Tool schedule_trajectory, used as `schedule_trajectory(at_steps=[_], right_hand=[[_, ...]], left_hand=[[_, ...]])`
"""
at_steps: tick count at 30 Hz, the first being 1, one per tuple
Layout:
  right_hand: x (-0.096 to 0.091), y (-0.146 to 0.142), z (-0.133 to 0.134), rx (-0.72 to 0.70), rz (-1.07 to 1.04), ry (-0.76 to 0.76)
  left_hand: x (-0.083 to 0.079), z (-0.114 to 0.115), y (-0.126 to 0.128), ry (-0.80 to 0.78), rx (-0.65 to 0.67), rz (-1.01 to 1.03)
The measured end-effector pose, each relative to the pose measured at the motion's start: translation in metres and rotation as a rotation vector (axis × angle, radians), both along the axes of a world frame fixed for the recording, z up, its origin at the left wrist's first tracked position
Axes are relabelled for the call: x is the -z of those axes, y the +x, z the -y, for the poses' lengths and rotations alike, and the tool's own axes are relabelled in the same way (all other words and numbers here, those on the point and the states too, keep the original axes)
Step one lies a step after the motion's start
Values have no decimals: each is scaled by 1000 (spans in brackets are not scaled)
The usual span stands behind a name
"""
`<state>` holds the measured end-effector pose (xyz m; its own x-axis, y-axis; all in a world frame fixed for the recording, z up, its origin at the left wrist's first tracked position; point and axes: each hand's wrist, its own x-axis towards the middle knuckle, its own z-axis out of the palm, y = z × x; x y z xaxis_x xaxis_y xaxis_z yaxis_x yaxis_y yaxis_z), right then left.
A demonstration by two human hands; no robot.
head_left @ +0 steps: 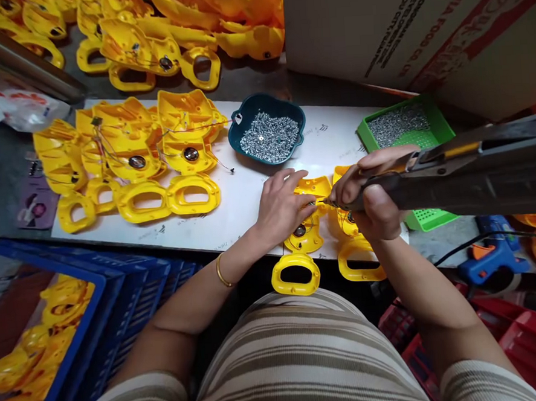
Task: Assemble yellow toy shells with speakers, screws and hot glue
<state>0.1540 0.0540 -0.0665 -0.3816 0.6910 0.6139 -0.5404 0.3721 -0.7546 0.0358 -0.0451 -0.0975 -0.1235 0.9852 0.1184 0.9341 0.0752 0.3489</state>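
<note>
Fingers [297, 177] loosely spread, left hand [277, 209] rests on a yellow shell [307, 239] while right hand [380, 218] wraps around a dark screwdriver [458, 186].

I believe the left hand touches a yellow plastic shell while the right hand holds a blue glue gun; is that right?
Not quite: in the head view, the right hand holds a power screwdriver; the left hand does touch a yellow plastic shell.

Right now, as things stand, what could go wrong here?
The driver tip sits close to fingers of the left hand, so a slip might nick them. A yellow handle overhanging the bench edge could be knocked. The dark bowl of metal bits near that hand might spill if bumped.
</note>
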Motion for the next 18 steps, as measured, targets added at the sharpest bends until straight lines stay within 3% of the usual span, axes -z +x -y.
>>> schedule_trajectory(at_steps=[18], right_hand=[[8,-1,3,45,169,-20]], left_hand=[[-3,1,1,-43,7,18]])
